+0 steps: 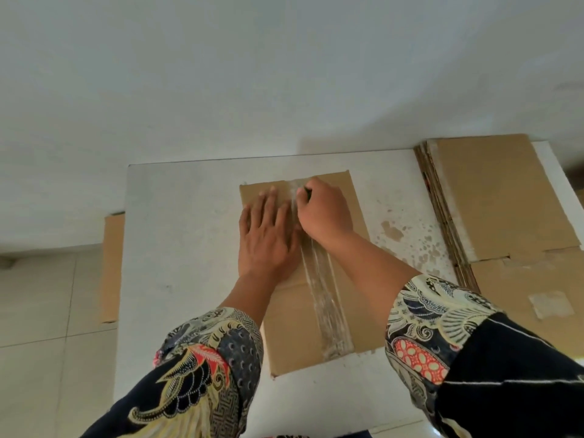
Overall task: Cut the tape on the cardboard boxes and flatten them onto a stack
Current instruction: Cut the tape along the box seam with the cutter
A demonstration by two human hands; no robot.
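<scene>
Left hand [265, 235] pressing flat with straight fingers, right hand [322, 210] grips a dark cutter (barely visible), starting down the box's [294, 327] tape [325, 298].

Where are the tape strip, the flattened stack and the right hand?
tape strip [327, 298]: head view, on its clear middle run along the box seam.
flattened stack [493, 197]: head view, top sheet's bare face.
right hand [322, 211]: head view, back of the hand.

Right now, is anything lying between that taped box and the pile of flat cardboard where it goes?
Nothing visible: only bare stained white tabletop separates the taped brown cardboard box from the stack of flattened cardboard on the right.
</scene>
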